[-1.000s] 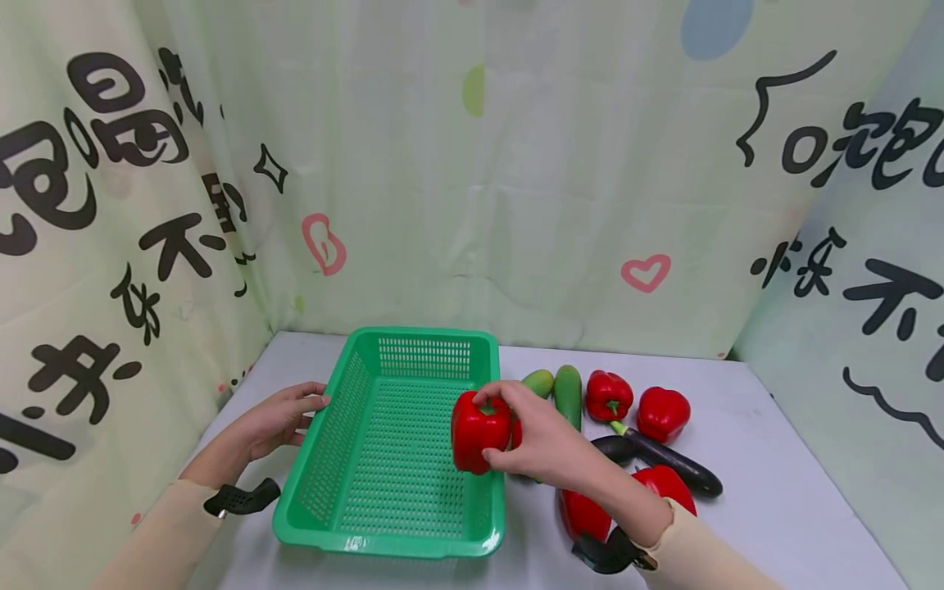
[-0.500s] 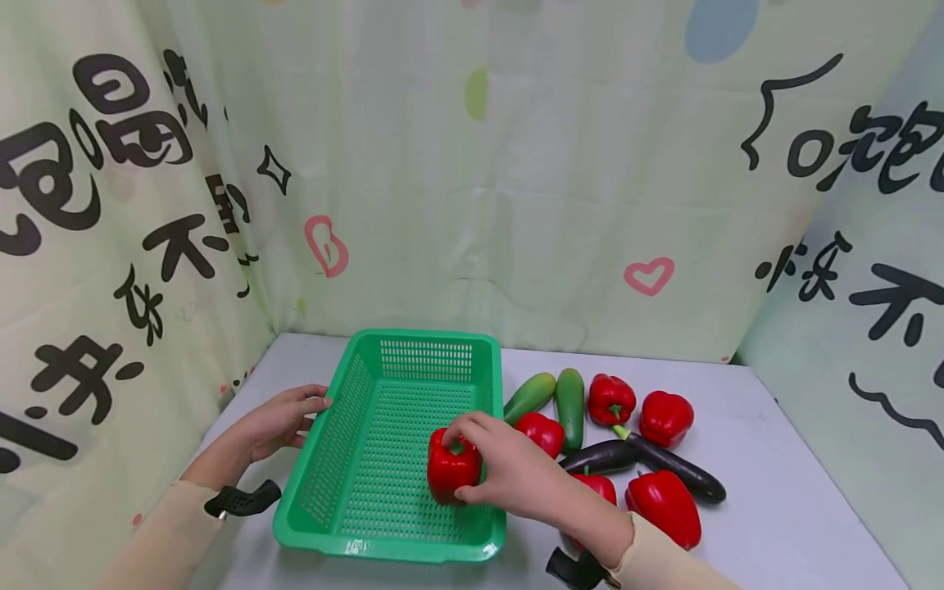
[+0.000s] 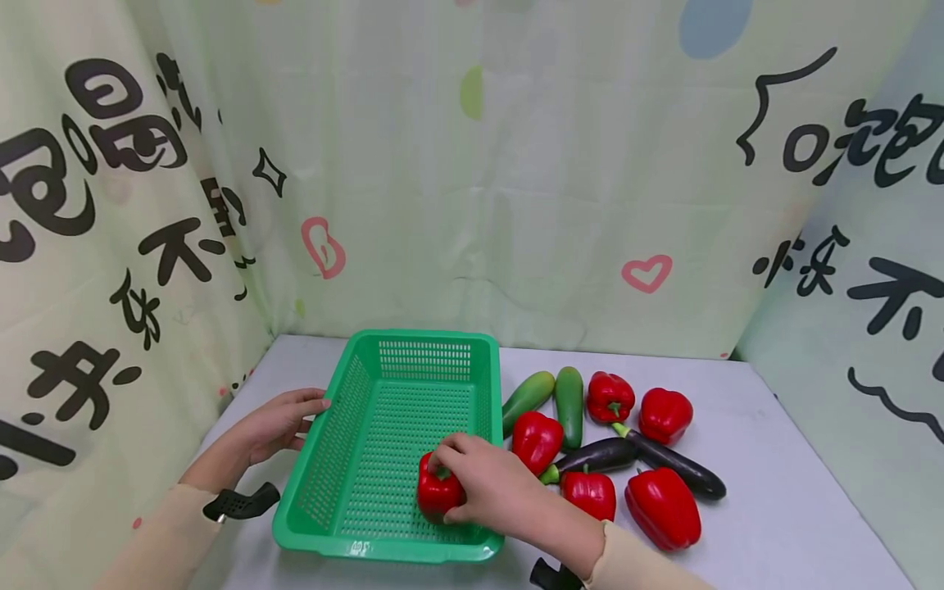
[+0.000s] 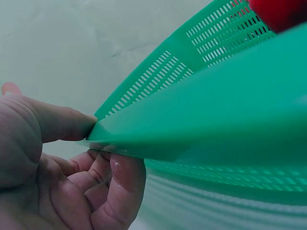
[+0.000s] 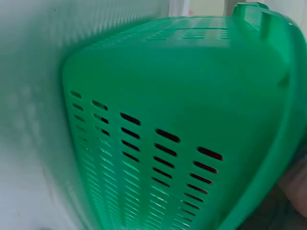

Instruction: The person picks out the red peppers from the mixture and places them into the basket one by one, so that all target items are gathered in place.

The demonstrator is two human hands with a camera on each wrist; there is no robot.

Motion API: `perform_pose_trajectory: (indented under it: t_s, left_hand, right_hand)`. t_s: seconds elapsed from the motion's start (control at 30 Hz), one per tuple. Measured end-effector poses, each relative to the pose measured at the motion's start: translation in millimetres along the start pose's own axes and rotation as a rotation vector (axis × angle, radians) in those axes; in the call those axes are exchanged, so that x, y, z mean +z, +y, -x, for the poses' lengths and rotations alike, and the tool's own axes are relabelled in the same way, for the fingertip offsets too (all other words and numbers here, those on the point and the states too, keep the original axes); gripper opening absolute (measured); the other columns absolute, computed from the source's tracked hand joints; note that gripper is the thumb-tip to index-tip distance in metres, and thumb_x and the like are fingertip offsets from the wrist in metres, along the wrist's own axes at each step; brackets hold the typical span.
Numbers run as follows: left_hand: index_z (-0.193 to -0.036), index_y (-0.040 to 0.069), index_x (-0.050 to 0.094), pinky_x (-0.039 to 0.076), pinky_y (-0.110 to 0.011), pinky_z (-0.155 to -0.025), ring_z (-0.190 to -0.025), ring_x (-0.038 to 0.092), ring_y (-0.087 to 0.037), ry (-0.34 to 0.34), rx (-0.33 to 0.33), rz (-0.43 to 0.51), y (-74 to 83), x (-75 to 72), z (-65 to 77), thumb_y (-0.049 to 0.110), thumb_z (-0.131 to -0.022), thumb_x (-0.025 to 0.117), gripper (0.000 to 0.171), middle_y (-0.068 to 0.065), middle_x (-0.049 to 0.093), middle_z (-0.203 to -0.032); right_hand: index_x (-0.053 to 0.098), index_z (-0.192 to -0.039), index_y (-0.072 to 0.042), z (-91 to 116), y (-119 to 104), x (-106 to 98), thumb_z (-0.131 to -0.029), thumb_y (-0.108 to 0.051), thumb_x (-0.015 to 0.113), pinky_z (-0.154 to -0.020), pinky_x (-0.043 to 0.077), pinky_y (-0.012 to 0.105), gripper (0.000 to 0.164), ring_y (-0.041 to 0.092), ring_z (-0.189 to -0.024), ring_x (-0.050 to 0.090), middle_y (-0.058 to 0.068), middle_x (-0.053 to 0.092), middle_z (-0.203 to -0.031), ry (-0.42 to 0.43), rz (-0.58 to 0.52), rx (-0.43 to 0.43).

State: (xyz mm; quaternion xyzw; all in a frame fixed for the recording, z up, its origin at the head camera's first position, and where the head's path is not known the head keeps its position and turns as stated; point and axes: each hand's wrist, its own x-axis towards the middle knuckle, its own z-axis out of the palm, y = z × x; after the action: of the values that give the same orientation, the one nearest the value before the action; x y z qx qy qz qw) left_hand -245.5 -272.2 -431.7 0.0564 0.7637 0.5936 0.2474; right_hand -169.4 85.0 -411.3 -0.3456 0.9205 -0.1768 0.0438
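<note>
Left hand (image 3: 276, 426) is pinching the left rim of a rectangular green perforated plastic basket (image 3: 383, 434), thumb against curled fingers, only the thin rim between. Glossy blocky red bell pepper (image 3: 435, 494) is being held inside the basket toward its near right corner; can't tell if it's touching the floor. Right hand (image 3: 487, 485) is gripping that pepper, thumb and fingers curled round it, spread about its width. Further right, two smooth oblong green vegetables (image 3: 569, 410), five more glossy red bell peppers (image 3: 662, 508) and two long dark-purple eggplants (image 3: 678, 465) are lying grouped on the white tabletop (image 3: 796, 508).
</note>
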Motion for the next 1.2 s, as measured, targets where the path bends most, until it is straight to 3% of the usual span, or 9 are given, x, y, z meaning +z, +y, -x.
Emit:
perform_pose_trajectory:
  t_s: [0.37,0.67,1.2]
  left_hand:
    - [-0.153,-0.014,0.026,0.061,-0.033,-0.080,-0.094,0.071,-0.015,-0.013,0.006,0.007,0.2,0.8,1.9,0.029,-0.112,0.045,0.063,-0.003,0.068,-0.109]
    - [-0.152,-0.015,0.027,0.061,-0.033,-0.080,-0.093,0.072,-0.014,-0.025,0.017,0.012,-3.1,-1.8,-0.5,0.030,-0.112,0.045,0.063,-0.002,0.068,-0.108]
    - [-0.154,-0.015,0.024,0.061,-0.033,-0.081,-0.094,0.072,-0.014,-0.030,0.019,0.009,-3.2,-1.6,-0.7,0.029,-0.112,0.045,0.064,-0.002,0.069,-0.108]
  right_hand:
    - [0.068,-0.119,-0.026,1,-1,8,-0.074,-0.040,0.094,-0.084,0.058,0.028,0.054,0.014,-0.107,0.062,-0.004,0.064,-0.121,-0.007,0.101,-0.059]
    - [0.055,-0.146,-0.032,4,-3,3,-0.072,-0.044,0.093,-0.085,0.059,0.029,0.084,0.016,-0.119,0.060,-0.006,0.062,-0.132,-0.057,-0.003,-0.056]
    - [0.061,-0.139,-0.030,10,-2,-11,-0.084,-0.045,0.084,-0.085,0.057,0.024,0.062,0.014,-0.121,0.059,-0.008,0.063,-0.133,-0.044,-0.068,-0.073]
